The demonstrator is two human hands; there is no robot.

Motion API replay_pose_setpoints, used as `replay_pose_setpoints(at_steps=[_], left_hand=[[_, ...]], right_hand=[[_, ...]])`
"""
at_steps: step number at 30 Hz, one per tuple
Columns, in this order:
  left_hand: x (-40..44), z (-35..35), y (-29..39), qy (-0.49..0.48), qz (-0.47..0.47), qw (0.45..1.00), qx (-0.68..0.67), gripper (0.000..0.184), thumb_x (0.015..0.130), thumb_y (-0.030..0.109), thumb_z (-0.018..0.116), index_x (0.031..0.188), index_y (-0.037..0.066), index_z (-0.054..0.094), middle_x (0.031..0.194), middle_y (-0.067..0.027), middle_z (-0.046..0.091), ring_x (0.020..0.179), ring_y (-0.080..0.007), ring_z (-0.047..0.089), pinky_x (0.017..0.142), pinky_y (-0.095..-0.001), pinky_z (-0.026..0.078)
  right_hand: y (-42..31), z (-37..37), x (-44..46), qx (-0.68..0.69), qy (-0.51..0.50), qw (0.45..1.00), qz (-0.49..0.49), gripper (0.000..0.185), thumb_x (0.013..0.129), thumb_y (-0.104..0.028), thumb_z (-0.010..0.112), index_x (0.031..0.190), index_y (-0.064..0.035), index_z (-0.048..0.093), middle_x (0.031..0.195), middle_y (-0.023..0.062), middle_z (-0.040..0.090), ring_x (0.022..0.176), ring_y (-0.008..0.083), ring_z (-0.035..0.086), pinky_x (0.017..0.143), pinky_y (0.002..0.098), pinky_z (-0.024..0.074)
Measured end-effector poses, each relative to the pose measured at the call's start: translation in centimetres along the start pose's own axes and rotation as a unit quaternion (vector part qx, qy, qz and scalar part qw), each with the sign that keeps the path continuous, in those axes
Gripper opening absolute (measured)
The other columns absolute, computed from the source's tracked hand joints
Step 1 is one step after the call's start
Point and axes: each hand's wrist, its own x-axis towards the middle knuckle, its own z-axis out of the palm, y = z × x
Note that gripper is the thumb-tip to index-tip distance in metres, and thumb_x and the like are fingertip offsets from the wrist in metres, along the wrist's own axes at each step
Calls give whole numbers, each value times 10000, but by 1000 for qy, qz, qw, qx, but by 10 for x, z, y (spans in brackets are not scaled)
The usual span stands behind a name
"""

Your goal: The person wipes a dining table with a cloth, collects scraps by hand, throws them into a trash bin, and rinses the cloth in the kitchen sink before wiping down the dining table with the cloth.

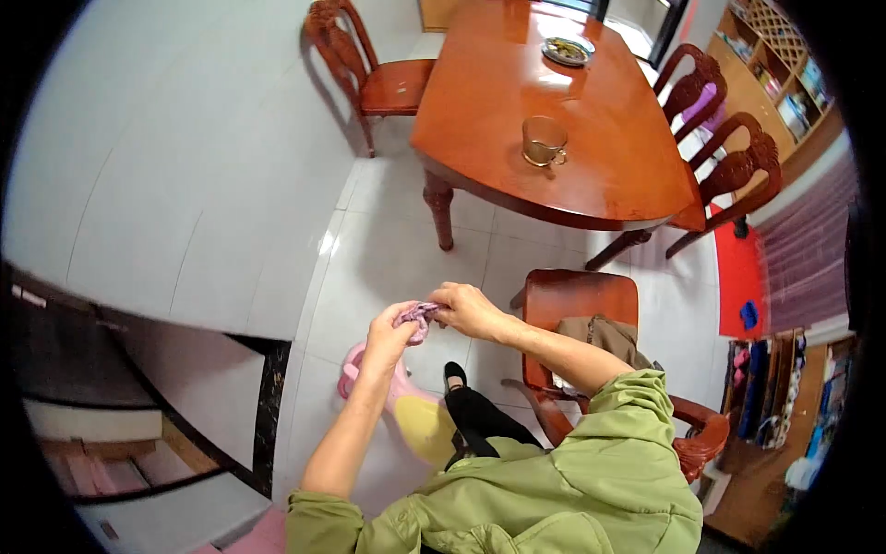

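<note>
A small bunched purple-pink patterned cloth (418,319) is held between my two hands, in front of my body and above the tiled floor. My left hand (389,331) is closed on its left side. The fingers of my right hand (466,309) pinch its right end. Part of the cloth is hidden by my fingers. Below my hands stands a pink and yellow ride-on toy (420,420).
A wooden table (480,120) ahead bears a glass cup (544,141) and a round dish (567,52). A chair (581,295) with a brown cloth (600,334) stands close on the right. More chairs flank the table. Shelves (784,397) stand at the right edge.
</note>
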Motion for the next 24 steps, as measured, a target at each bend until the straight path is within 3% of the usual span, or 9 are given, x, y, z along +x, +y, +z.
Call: replay_pose_setpoints(at_steps=[7,11,15,16,17,19,20,22,24], left_hand=[[85,9,34,-103,27,994,-7,316,796,-14,565,1112,-16,577,983,-74,628,825,-122,614,695,-242,524],[123,19,73,-138,64,988,22,303,794,-11,569,1096,-6,584,961,-58,629,786,-111,610,675,-237,526],[181,10,93,-178,42,983,7,283,801,5,571,1084,1,583,915,-69,632,747,-123,606,634,-256,529],[196,4,96,-195,-2,981,-11,288,804,8,569,1092,0,577,911,-75,632,746,-133,609,629,-266,535],[212,-2,102,-212,-44,976,-26,293,807,11,566,1099,0,571,906,-80,633,745,-143,612,624,-277,540],[244,-15,119,-252,-96,963,-24,308,815,17,553,1122,-5,550,907,-96,630,745,-176,622,614,-316,559],[262,-25,123,-255,-89,963,-12,306,815,20,553,1120,-7,550,911,-95,629,745,-176,621,616,-318,560],[299,-38,129,-266,-73,961,7,302,816,25,553,1116,-13,550,918,-93,626,745,-176,621,619,-323,563],[327,-48,142,-250,-41,967,28,302,810,14,535,1110,-22,553,939,-95,621,760,-163,616,623,-308,553]], right_hand=[[12,-39,42,21,102,992,72,196,809,-141,585,949,-22,654,828,160,599,752,306,611,698,401,478],[9,-61,68,69,150,979,117,244,804,-176,607,987,-20,647,850,145,612,774,268,626,708,374,486],[18,-94,97,176,145,960,162,381,810,-266,645,1102,-24,611,886,102,633,837,217,629,741,350,499],[22,-107,102,214,138,950,183,424,809,-293,656,1131,-24,598,898,91,638,858,206,627,752,345,502],[51,-119,109,139,216,950,179,510,805,-339,671,1187,-19,562,1021,102,633,897,214,616,780,345,507],[112,-155,118,60,405,883,228,488,775,-284,681,1158,-5,564,1200,166,516,1086,288,531,866,365,474],[175,-181,116,-7,448,870,204,493,776,-241,661,1187,-3,531,1260,189,466,1150,297,471,920,371,434],[226,-191,118,-237,612,718,232,607,814,-159,618,1347,-10,369,1277,192,450,947,293,529,836,391,456],[204,-204,127,-79,578,746,322,592,845,-264,579,1346,-17,381,1279,213,460,1024,308,543,894,378,445]])
